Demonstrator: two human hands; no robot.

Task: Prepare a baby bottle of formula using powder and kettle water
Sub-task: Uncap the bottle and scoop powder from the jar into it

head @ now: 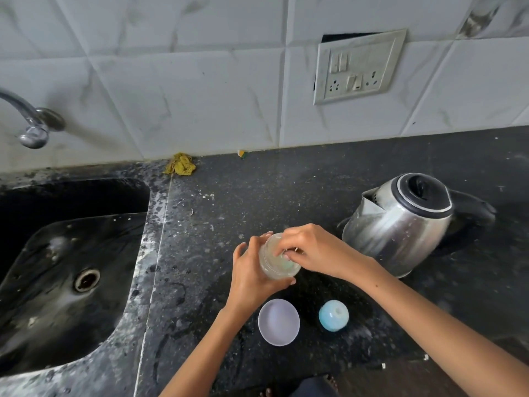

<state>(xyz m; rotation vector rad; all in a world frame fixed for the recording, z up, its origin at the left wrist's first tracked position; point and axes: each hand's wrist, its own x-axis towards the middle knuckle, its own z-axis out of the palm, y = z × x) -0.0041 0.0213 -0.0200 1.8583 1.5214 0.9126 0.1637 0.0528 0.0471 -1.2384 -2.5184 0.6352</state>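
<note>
A clear baby bottle (274,260) stands on the black counter (257,196), its top open. My left hand (252,270) wraps around its left side. My right hand (312,250) reaches over the bottle's mouth, fingertips pinched on something small that I cannot make out. A steel kettle (400,224) with a black lid sits to the right, close to my right wrist. In front of the bottle lie a white bowl-shaped cap (279,322) and the blue teat ring (333,315).
A dark sink (71,253) fills the left side, with a tap (31,121) above it. A yellow scrubber (180,164) lies at the back wall. A wall socket (357,67) is above the kettle. The counter edge runs along the bottom.
</note>
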